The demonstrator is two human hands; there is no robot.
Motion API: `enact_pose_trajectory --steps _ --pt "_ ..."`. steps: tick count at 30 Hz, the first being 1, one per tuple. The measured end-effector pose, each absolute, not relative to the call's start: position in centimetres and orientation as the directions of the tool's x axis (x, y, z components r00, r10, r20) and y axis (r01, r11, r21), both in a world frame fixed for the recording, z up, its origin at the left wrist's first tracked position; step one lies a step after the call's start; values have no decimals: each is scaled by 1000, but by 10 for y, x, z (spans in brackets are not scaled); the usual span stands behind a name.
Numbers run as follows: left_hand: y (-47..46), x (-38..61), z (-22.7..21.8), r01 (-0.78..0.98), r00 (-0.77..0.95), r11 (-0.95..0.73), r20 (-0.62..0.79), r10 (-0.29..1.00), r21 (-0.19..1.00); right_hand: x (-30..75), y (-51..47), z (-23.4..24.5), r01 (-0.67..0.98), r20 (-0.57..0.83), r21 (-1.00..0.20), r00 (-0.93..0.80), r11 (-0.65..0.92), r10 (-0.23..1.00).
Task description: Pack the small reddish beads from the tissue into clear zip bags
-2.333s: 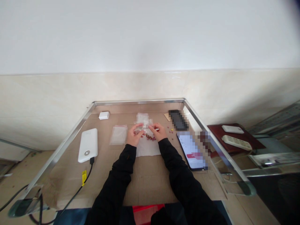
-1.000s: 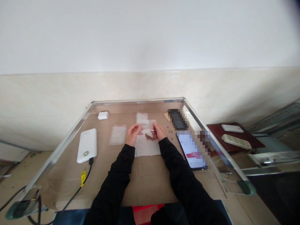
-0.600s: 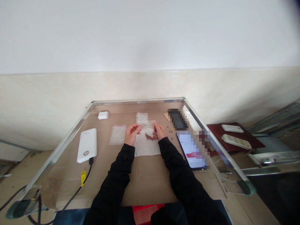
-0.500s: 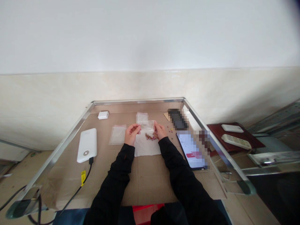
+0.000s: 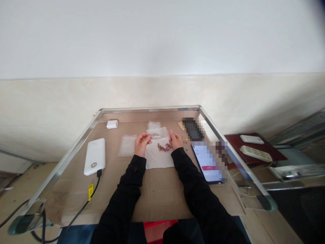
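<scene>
My left hand (image 5: 142, 144) pinches the left edge of a small clear plastic zip bag (image 5: 158, 133), held above a white paper sheet (image 5: 159, 160). Just right of the bag is my right hand (image 5: 175, 140), its fingers drawn together. A narrow gap seems to part it from the bag, and whether it holds anything is hidden. Below the bag, several small reddish-brown dried buds or beads (image 5: 164, 147) lie on the paper. Behind it is a stack of small clear bags (image 5: 153, 125). Larger clear bags (image 5: 127, 145) lie left of my left hand.
A white power bank (image 5: 94, 156) with a black cable and a white charger block (image 5: 112, 124) are on the left. To the right lie a lit phone (image 5: 206, 164), a dark blurred object (image 5: 193, 128) and a few loose pieces (image 5: 186, 140). A metal rim (image 5: 149, 109) borders the table.
My right hand has come away from the bag's right edge and shifted slightly right. The bag now hangs from my left hand, lying flatter and tilted.
</scene>
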State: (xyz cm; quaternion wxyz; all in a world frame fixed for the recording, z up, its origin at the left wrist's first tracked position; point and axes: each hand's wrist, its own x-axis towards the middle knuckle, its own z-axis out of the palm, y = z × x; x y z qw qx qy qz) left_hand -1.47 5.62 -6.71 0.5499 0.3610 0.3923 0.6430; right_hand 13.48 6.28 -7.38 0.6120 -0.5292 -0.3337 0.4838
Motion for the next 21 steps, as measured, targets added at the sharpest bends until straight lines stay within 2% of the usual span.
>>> enact_pose_trajectory --steps 3,6,11,16,21 --pt "57 -16 -67 -421 -171 -96 25 985 902 135 63 -79 -52 19 -998 356 40 934" --pt "57 -17 -67 -412 -222 -102 8 975 905 134 60 -79 198 166 -975 354 100 920" --pt "57 -18 -67 -394 -221 -97 8 975 914 131 52 -76 591 315 -799 246 116 917" --pt "57 -17 -68 -383 -209 -98 18 978 918 129 50 -79 764 311 -632 94 132 946" --pt "57 -16 -68 -380 -194 -79 4 981 921 129 51 -82 847 309 -510 22 146 951"
